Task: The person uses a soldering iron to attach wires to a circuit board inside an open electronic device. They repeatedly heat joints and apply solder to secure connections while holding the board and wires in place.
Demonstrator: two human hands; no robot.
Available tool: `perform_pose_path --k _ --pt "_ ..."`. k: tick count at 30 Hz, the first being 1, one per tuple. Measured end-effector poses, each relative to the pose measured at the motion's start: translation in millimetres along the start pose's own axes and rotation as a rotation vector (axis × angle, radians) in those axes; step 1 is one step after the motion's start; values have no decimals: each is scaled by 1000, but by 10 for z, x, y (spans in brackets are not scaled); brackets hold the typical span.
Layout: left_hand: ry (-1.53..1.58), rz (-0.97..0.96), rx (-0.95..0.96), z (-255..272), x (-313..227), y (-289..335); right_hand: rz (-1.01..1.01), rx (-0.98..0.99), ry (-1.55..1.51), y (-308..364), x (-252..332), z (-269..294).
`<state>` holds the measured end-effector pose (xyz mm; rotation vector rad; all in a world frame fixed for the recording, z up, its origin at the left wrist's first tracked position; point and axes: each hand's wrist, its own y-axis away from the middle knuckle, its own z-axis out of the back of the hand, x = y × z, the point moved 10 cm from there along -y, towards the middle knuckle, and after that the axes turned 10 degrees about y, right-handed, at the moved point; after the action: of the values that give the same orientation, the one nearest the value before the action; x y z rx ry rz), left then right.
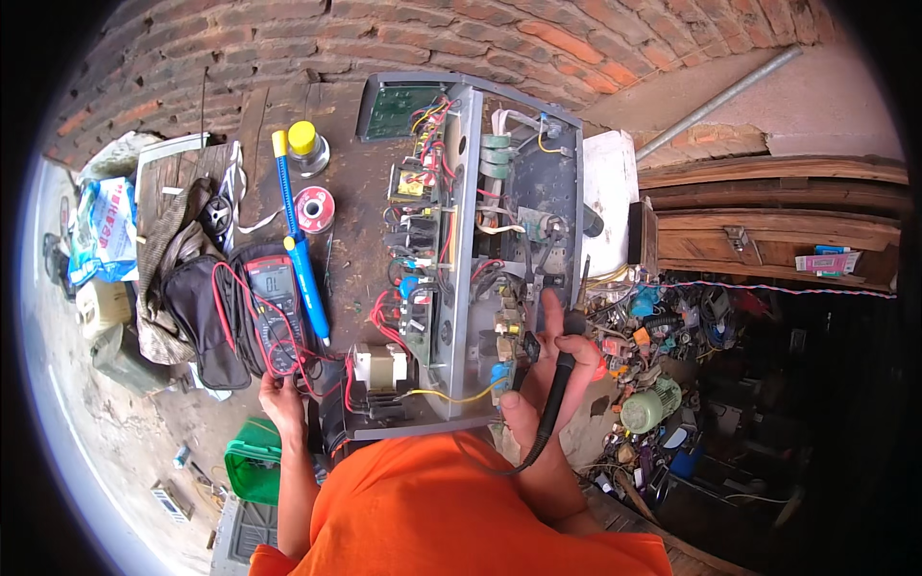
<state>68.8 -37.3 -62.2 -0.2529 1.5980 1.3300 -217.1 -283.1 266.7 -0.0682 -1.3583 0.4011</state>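
On a wooden table stands an opened electrical device in a grey metal case [465, 250], its circuit boards, coloured wires and a transformer [380, 368] exposed. My right hand [562, 370] is at the device's right side, closed around the black handle of a soldering iron [555, 398]. The iron's thin tip points away from me, and its cord hangs from the near end. One finger of that hand reaches toward the inner board [509, 331]. My left hand [282, 408] is closed just below a red-and-grey multimeter [277, 298]; what its fingers pinch is hidden. Red test leads run beside it.
Left of the device lie a blue desoldering pump [305, 288], a solder spool [314, 208] and a yellow-capped jar [305, 144]. A black pouch [206, 302] lies under the multimeter. A green bin [254, 461] stands lower left. Piled parts and a motor [650, 405] lie right.
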Motion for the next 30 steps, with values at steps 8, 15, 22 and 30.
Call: perform_pose_path --k 8,15,22,30 --pt "318 152 28 39 -44 289 12 -9 16 9 -18 56" --pt "9 -275 66 452 -1189 621 22 -84 8 16 1 38" --pt "219 -662 736 -888 -2657 1438 -7 -125 71 0 -1 -37" --pt "414 -304 853 -1378 -2504 1551 -5 -156 162 59 16 30"
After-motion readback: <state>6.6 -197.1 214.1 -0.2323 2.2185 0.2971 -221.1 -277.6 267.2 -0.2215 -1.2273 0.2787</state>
